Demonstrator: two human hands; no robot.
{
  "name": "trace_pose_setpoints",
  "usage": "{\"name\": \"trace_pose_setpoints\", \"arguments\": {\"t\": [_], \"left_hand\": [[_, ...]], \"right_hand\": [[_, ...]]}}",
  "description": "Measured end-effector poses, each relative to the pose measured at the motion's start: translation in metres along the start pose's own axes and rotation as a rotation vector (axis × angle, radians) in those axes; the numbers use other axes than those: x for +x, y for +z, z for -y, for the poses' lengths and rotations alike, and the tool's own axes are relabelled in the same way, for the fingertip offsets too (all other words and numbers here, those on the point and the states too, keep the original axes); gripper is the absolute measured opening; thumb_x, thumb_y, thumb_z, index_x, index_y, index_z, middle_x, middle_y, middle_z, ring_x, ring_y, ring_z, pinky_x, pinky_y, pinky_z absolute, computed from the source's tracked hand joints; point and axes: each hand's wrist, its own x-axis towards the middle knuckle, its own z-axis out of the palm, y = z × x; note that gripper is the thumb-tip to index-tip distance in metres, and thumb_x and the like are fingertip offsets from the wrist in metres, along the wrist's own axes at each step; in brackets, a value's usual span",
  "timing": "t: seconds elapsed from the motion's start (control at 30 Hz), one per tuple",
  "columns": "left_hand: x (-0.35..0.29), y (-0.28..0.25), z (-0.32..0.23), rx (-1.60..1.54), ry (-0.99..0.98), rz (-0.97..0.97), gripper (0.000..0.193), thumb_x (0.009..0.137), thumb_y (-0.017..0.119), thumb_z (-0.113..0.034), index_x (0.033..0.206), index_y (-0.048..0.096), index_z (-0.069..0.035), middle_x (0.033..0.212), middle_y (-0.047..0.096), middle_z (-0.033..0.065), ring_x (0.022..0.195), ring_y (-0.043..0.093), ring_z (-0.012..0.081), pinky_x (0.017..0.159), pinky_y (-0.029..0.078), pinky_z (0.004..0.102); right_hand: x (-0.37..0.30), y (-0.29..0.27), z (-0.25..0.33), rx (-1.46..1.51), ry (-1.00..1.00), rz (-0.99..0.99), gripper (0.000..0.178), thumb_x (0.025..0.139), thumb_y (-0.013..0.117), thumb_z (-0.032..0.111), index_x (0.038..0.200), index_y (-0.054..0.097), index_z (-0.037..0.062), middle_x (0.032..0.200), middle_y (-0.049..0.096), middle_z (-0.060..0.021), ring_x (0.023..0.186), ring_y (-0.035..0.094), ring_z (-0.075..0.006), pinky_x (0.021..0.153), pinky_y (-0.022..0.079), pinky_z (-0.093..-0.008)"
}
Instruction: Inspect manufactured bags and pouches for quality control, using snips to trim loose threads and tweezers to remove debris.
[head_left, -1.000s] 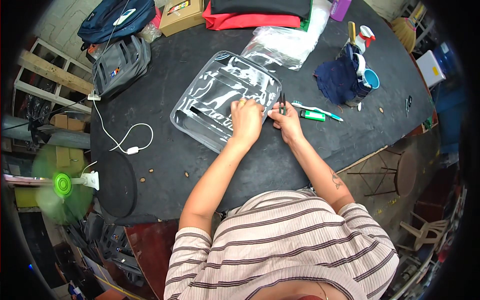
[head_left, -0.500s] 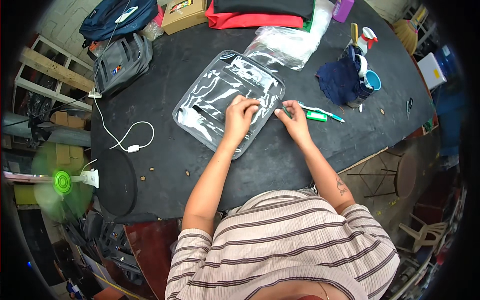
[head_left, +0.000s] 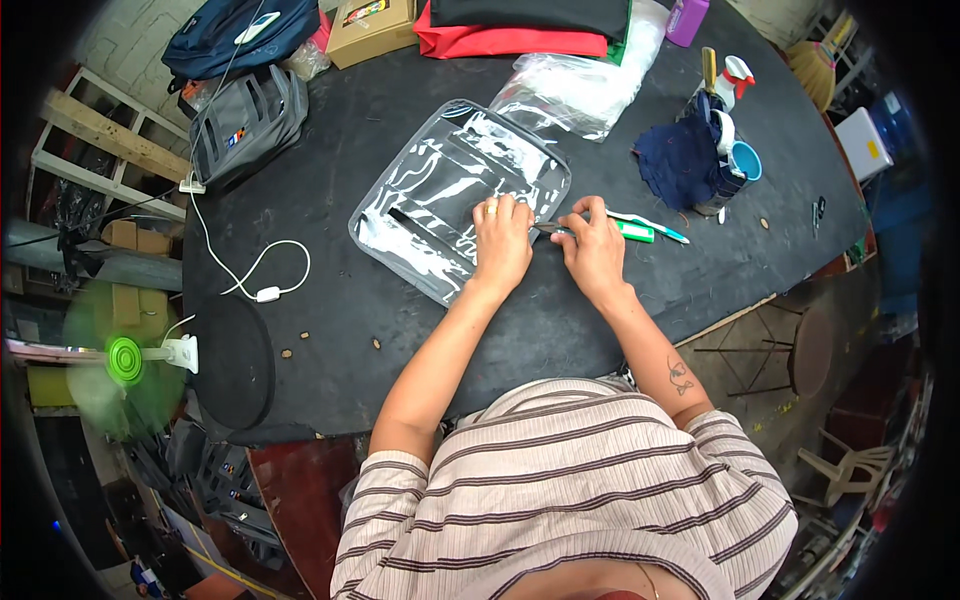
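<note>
A clear plastic zip pouch (head_left: 440,195) with a grey edge lies flat on the black table (head_left: 360,300). My left hand (head_left: 503,245) presses down on the pouch's near right edge, fingers closed, a ring on one finger. My right hand (head_left: 593,247) sits just right of it and pinches a small thin thing at the pouch's edge, probably its zipper pull (head_left: 553,229). A green and white toothbrush (head_left: 640,228) lies on the table right behind my right hand.
A crumpled clear bag (head_left: 575,85) lies behind the pouch. At the right are a dark blue cloth (head_left: 680,160), a blue cup (head_left: 745,160) and a spray bottle (head_left: 735,75). A grey bag (head_left: 245,125), a white cable (head_left: 250,270) and a green fan (head_left: 120,360) sit left.
Both hands have shifted slightly toward me along the pouch's right edge. My right hand has moved a little away from my left. The pouch has stayed in place.
</note>
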Motion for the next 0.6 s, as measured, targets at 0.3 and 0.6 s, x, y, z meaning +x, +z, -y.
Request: {"name": "trace_pose_setpoints", "arguments": {"t": [0.3,0.6], "left_hand": [[0.004,-0.022,0.011,-0.33,-0.024,0.111,0.008,0.078,0.062,-0.006,0.07,0.063,-0.007,0.077,0.056,0.0031,0.084,0.053,0.0254,0.086,0.037,0.0394],[0.0,-0.02,0.021,-0.207,0.016,0.291,0.007,0.086,0.052,-0.005,0.089,0.059,-0.006,0.092,0.051,0.0086,0.095,0.047,0.0278,0.097,0.03,0.0419]], "right_hand": [[0.002,-0.01,-0.002,-0.008,0.082,0.048,0.014,0.069,0.075,0.01,0.077,0.067,0.0039,0.092,0.054,-0.0075,0.073,0.059,-0.0273,0.067,0.047,-0.0391],[-0.007,-0.012,0.007,0.065,0.119,0.14,0.018,0.07,0.076,0.013,0.082,0.067,0.0024,0.091,0.055,-0.0078,0.075,0.061,-0.0283,0.069,0.049,-0.0395]]}}
